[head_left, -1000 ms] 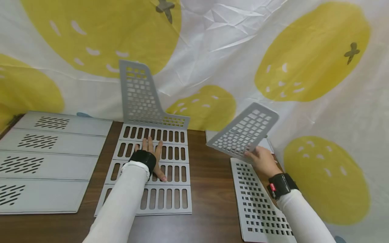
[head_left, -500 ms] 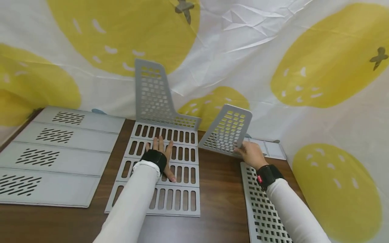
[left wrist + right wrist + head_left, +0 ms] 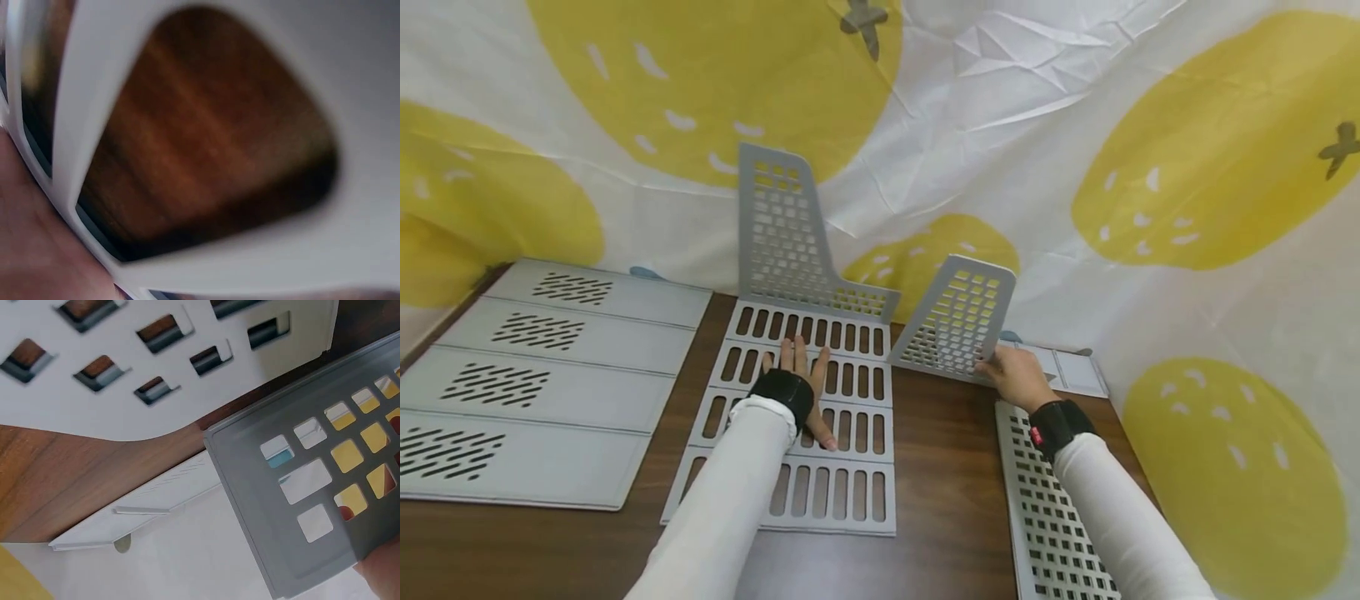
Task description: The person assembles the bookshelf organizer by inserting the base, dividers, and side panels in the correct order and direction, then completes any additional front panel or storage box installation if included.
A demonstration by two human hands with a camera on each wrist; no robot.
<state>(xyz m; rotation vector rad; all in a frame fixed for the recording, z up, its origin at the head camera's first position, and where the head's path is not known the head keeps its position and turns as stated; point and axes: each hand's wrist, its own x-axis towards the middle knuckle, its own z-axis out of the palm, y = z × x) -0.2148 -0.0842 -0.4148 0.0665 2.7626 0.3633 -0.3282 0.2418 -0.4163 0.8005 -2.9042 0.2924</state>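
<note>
My left hand [image 3: 801, 390] rests with spread fingers on a pale grey slotted panel [image 3: 859, 457], made of several rows of long openings. In the left wrist view the slotted panel [image 3: 372, 206] fills the frame, with the palm [image 3: 37, 244] at lower left. Behind it an L-shaped perforated grey side panel [image 3: 790, 250] stands upright. With thumb and fingers my right hand [image 3: 1021, 379] pinches the lower right edge of a second perforated grey panel [image 3: 961, 321], which stands tilted beside the slotted panel's back right corner. Part of that hand [image 3: 380, 569] shows in the right wrist view.
Several grey panels with slanted slits [image 3: 572, 387] lie at left. A panel with square holes [image 3: 1060, 525] lies flat under the right forearm. A white flat piece [image 3: 1078, 372] lies at the back right. A lemon-patterned curtain [image 3: 925, 150] hangs behind the wooden table [image 3: 940, 500].
My right hand has moved the tilted perforated panel left, towards the slotted panel, and turned it more upright. The head view has shifted a little; my left hand stays on the slotted panel.
</note>
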